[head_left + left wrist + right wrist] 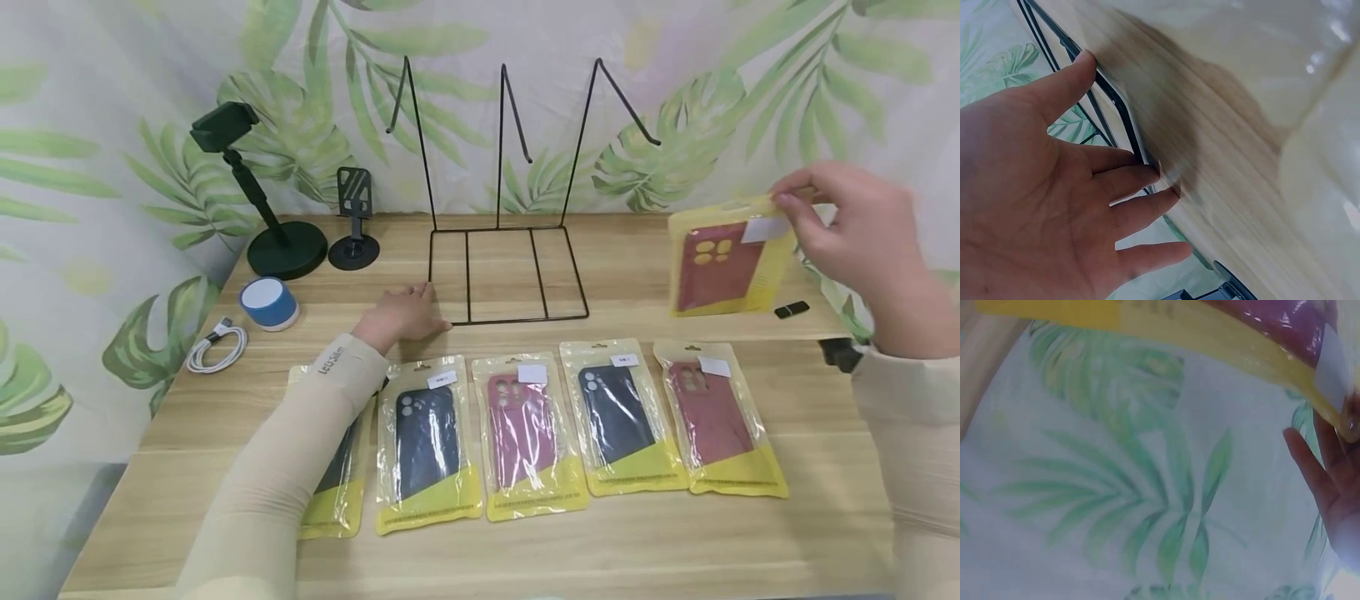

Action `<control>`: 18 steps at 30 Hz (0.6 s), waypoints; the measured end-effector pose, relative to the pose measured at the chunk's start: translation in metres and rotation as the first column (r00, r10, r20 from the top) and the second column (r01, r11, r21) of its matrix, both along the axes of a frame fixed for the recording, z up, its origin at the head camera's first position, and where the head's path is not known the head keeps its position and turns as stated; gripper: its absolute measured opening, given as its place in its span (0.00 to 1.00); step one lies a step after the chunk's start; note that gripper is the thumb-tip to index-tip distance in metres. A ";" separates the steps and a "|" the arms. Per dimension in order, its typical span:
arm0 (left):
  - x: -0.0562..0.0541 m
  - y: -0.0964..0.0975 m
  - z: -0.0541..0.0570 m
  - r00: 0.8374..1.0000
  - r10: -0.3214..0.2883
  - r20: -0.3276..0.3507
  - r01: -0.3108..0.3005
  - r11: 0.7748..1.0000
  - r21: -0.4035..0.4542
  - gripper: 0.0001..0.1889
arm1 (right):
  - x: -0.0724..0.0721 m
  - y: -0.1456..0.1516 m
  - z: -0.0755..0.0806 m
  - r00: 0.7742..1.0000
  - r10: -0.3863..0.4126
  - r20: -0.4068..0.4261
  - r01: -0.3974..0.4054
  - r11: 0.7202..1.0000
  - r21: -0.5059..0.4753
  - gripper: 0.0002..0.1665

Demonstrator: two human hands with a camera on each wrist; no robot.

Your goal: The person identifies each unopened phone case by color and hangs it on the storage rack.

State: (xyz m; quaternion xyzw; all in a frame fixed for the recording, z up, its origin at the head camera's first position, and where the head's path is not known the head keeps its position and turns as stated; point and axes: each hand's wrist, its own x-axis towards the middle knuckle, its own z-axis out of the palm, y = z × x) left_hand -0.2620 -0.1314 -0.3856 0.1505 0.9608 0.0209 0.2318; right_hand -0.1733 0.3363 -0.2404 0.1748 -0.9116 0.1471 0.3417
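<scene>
A black wire rack (pixel 501 320) with three upright hooks stands at the back of the table. My left hand (pixel 405 315) rests at its front left corner; in the left wrist view the thumb (pixel 1085 65) touches the bar and the fingers lie fairly straight along the frame. At the right, my right hand (pixel 862 229) pinches the top corner of a packaged red phone case (pixel 720 271), held upright. Part of that package (pixel 1235 356) crosses the top of the right wrist view. Several more packaged phone cases (pixel 528 433) lie in a row in front, the leftmost partly hidden by my left sleeve.
Left of the rack stand a dark phone holder (pixel 287 250) on a round base and a small black folding stand (pixel 354 250). A blue and white cylinder (pixel 268 304) and a coiled white cable (pixel 217 348) sit nearer. A small black stick (pixel 792 310) lies at right.
</scene>
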 end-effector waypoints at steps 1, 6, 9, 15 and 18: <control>0.000 0.000 -0.001 1.000 0.001 0.001 -0.001 1.000 0.000 0.46 | -0.005 -0.007 0.001 1.000 0.011 -0.010 -0.011 1.000 -0.024 0.09; 0.000 0.000 -0.003 1.000 0.006 0.001 -0.006 1.000 -0.010 0.47 | -0.026 -0.041 0.003 0.995 0.078 -0.062 -0.087 0.982 -0.168 0.08; 0.001 -0.001 -0.003 1.000 0.016 0.008 -0.016 1.000 -0.012 0.47 | -0.036 -0.060 0.005 0.993 0.095 -0.067 -0.109 0.958 -0.267 0.09; 0.002 -0.001 -0.003 1.000 0.012 0.003 -0.012 1.000 -0.013 0.46 | -0.054 -0.080 0.010 0.995 0.083 -0.047 -0.095 0.924 -0.371 0.11; 0.002 -0.001 -0.003 1.000 0.007 -0.003 -0.007 1.000 -0.015 0.46 | -0.059 -0.082 0.011 0.998 0.064 -0.029 -0.070 0.921 -0.382 0.11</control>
